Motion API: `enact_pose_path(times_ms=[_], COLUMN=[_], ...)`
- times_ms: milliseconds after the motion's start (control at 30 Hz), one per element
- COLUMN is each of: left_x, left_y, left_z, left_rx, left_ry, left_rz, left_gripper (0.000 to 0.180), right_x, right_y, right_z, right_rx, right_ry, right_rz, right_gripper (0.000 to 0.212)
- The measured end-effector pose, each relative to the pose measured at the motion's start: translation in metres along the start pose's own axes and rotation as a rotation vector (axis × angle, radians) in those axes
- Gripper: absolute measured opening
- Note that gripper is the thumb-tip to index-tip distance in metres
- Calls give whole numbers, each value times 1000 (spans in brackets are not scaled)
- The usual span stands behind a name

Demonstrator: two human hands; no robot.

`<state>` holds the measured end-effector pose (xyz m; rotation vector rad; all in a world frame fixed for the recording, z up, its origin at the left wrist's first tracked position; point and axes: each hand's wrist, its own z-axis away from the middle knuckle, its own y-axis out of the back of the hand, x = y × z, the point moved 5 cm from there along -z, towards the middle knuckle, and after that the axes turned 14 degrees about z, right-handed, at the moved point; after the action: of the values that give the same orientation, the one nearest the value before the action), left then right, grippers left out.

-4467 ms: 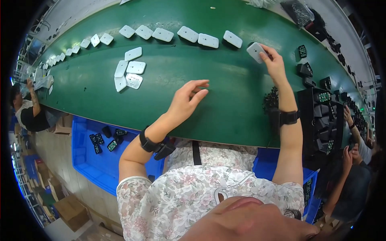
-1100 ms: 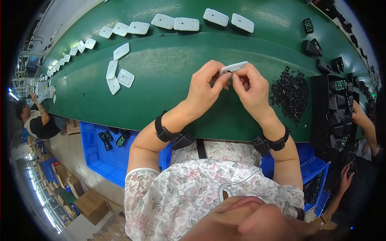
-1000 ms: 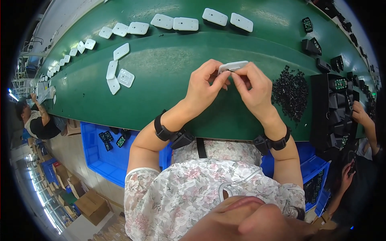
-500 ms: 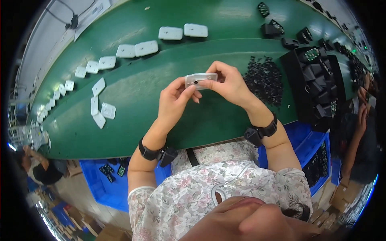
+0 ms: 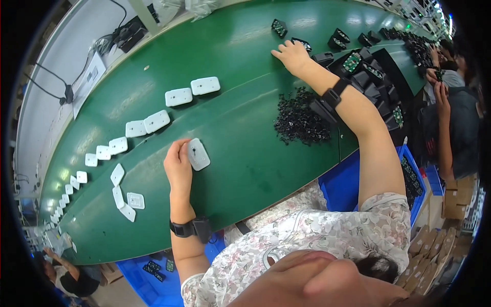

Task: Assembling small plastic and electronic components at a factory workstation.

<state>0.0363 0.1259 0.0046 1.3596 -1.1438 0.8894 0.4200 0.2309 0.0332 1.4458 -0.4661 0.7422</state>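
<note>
My left hand [image 5: 179, 162] holds a white plastic cover [image 5: 199, 155] by its left edge, low over the green table. The cover is rounded at the corners and has a small black piece and holes on its face. My right hand [image 5: 295, 57] is stretched out to the far right, fingers apart, beside a black housing with a circuit board [image 5: 303, 44]. Part of that housing is hidden behind the fingers. Another black housing [image 5: 279, 28] lies just beyond that hand. Below my right forearm is a pile of small black parts [image 5: 300, 116].
A curved row of white covers [image 5: 157, 122] runs along the left; several more [image 5: 135, 200] lie nearer. At right, a black box [image 5: 391, 66] is heaped with housings and green boards. Blue bins [image 5: 148, 284] stand below the table edge. Other people [image 5: 445, 112] sit at both sides.
My hands have parted. The left carried the white cover left and down towards the table; the right let go of it and reached far right to the black housings. The view has turned.
</note>
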Motion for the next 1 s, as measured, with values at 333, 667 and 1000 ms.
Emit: enact_pose_path(times_ms=[333, 667, 1000], left_x=[43, 42, 36], left_y=[-26, -33, -5], left_z=[28, 41, 47], left_rx=[-17, -219, -167], left_ry=[-210, -504, -467], left_rz=[-727, -475, -133], left_gripper=[55, 51, 51], right_x=[-36, -103, -144], right_y=[74, 101, 162], right_z=[38, 112, 115], right_rx=[377, 554, 613], right_ry=[-182, 162, 372], right_rz=[-1187, -1035, -1219], right_gripper=[51, 43, 41])
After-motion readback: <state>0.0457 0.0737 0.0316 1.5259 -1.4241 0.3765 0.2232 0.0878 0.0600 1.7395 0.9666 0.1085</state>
